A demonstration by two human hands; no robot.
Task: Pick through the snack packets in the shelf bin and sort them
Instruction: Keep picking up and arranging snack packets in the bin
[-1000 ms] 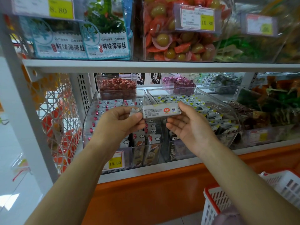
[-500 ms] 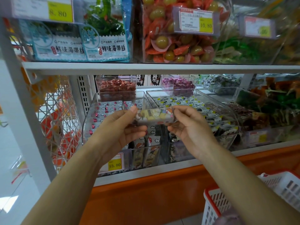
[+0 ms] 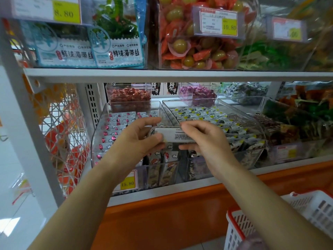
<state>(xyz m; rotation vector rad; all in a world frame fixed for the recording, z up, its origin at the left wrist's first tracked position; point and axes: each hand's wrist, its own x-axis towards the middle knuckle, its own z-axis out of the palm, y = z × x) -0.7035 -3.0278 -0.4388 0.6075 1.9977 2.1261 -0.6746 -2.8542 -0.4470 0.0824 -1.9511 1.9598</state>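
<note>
A small white snack packet (image 3: 171,135) with fine print facing me is held between both hands in front of the shelf. My left hand (image 3: 138,139) pinches its left end and my right hand (image 3: 203,139) pinches its right end. Behind them, a clear shelf bin (image 3: 100,127) on the left holds white packets with red marks. A second clear bin (image 3: 255,123) to the right holds white packets with yellow and black marks. The hands cover the gap between the two bins.
A white and red shopping basket (image 3: 306,213) sits low at the right. A white upper shelf edge (image 3: 180,73) runs above the bins, with seaweed packs (image 3: 119,47) and orange snack packs (image 3: 198,49) on it. A wire rack (image 3: 63,138) hangs at the left.
The packet has been turned over in my hands: the picture side showed half a second ago, and the white printed back faces me now. Both hands stay at its ends.
</note>
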